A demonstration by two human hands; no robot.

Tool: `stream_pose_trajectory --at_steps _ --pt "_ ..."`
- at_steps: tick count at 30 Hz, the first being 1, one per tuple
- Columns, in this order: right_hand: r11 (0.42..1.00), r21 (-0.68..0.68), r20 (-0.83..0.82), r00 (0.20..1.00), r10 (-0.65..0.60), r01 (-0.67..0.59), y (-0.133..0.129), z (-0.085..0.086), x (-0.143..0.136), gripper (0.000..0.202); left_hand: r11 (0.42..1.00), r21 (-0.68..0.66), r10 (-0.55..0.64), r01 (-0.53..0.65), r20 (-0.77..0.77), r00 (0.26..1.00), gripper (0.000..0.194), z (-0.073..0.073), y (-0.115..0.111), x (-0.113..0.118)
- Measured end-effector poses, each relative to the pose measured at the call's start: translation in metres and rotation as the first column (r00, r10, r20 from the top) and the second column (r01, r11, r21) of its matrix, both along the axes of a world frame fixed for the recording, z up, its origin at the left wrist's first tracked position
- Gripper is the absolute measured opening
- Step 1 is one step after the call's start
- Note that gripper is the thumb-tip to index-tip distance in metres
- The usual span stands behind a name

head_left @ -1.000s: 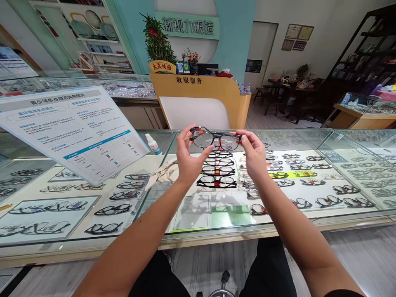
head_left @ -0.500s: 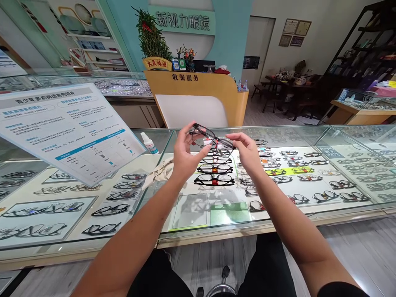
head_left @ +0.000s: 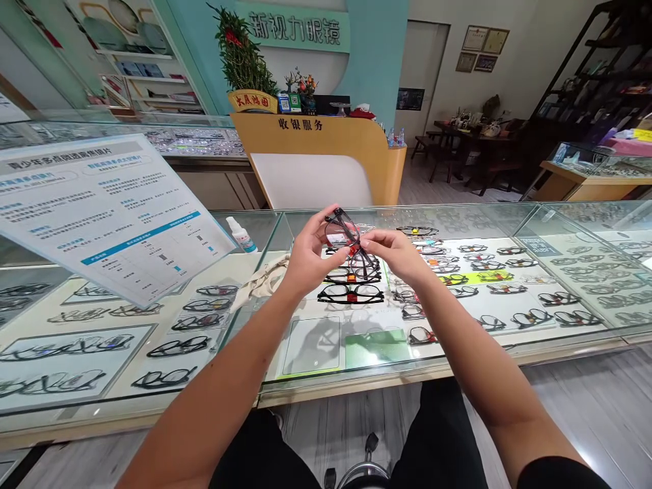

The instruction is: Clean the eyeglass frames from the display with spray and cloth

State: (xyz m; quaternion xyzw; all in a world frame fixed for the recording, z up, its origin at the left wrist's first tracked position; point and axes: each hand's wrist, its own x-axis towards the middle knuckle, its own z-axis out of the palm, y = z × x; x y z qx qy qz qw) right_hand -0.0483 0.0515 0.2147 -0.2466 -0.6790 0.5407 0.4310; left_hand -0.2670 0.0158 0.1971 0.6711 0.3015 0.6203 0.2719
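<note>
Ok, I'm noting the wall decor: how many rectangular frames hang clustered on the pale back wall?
4, in two rows on the pale back wall: upper-left rectangular frame, upper-right rectangular frame, lower-left rectangular frame, lower-right rectangular frame. None looks hidden.

Place: eyewear shop | glass display case (head_left: 356, 388) — rows of spectacles (head_left: 351, 297) | wall sign (head_left: 295, 28) (眼镜, "glasses")

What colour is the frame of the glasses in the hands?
Mostly black; the glasses show best in the head view.
</note>
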Motion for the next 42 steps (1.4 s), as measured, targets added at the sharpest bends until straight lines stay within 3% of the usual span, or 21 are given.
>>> stream_pose_trajectory --at_steps 6,8,9,11,13,15,18,21,24,29,31,34,36,39,42 --pt "1.000 0.025 -0.033 0.999 -0.016 0.016 0.003 -0.006 -0.005 0.056 0.999 0.003 0.044 -0.044 -0.044 0.998 0.089 -0.004 0.002 0.000" --pt "0.999 0.019 -0.053 0.997 -0.050 0.051 0.005 -0.009 -0.006 0.058 0.989 0.004 0.147 -0.147 -0.068 0.987 0.090 -0.005 0.000 0.001" --pt "0.996 0.021 -0.066 0.994 -0.084 0.086 0.005 -0.010 -0.007 0.057 0.967 0.024 0.254 -0.253 -0.079 0.964 0.087 -0.005 -0.002 0.003" --pt "0.979 0.050 -0.101 0.976 -0.191 0.196 0.004 -0.012 -0.010 0.054 0.867 0.106 0.496 -0.486 -0.098 0.863 0.063 -0.002 -0.008 0.006" --pt "0.940 0.122 -0.146 0.943 -0.300 0.318 0.000 -0.013 -0.013 0.046 0.793 0.183 0.606 -0.581 -0.141 0.783 0.026 0.001 -0.015 0.012" --pt "0.888 0.230 -0.170 0.915 -0.366 0.398 -0.007 -0.014 -0.016 0.035 0.828 0.181 0.559 -0.530 -0.204 0.804 0.015 0.003 -0.021 0.019" --pt "0.812 0.394 -0.138 0.901 -0.411 0.431 -0.018 -0.014 -0.021 0.024 0.890 0.056 0.454 -0.453 -0.200 0.868 0.020 0.003 -0.025 0.027" --pt "0.757 0.497 -0.078 0.891 -0.447 0.424 -0.025 -0.015 -0.024 0.021 0.887 -0.082 0.445 -0.455 -0.113 0.888 0.027 0.000 -0.023 0.030" --pt "0.747 0.555 -0.016 0.903 -0.430 0.366 -0.027 -0.016 -0.026 0.021 0.880 -0.188 0.438 -0.437 -0.038 0.898 0.035 -0.002 -0.019 0.027" --pt "0.671 0.648 0.008 0.878 -0.479 0.360 -0.028 -0.016 -0.027 0.019 0.844 -0.156 0.507 -0.514 -0.082 0.858 0.035 0.006 -0.014 0.015" --pt "0.678 0.693 0.129 0.883 -0.451 0.245 -0.033 -0.017 -0.030 0.036 0.817 -0.083 0.558 -0.571 -0.143 0.818 0.035 0.017 -0.013 0.009" --pt "0.705 0.701 0.434 0.847 -0.307 -0.103 -0.046 -0.021 -0.041 0.054 0.797 -0.018 0.579 -0.604 -0.265 0.771 0.037 0.045 -0.012 0.001" --pt "0.658 0.696 0.559 0.793 -0.243 -0.289 -0.060 -0.027 -0.052 0.053 0.818 0.007 0.533 -0.575 -0.384 0.754 0.038 0.069 -0.007 0.002" --pt "0.461 0.717 0.633 0.766 -0.113 -0.524 -0.080 -0.037 -0.071 0.046 0.899 0.038 0.371 -0.435 -0.592 0.715 0.039 0.100 0.009 0.017" --pt "0.236 0.712 0.674 0.738 0.034 -0.661 -0.095 -0.046 -0.092 0.046 0.971 0.023 0.169 -0.239 -0.770 0.615 0.040 0.114 0.029 0.054"
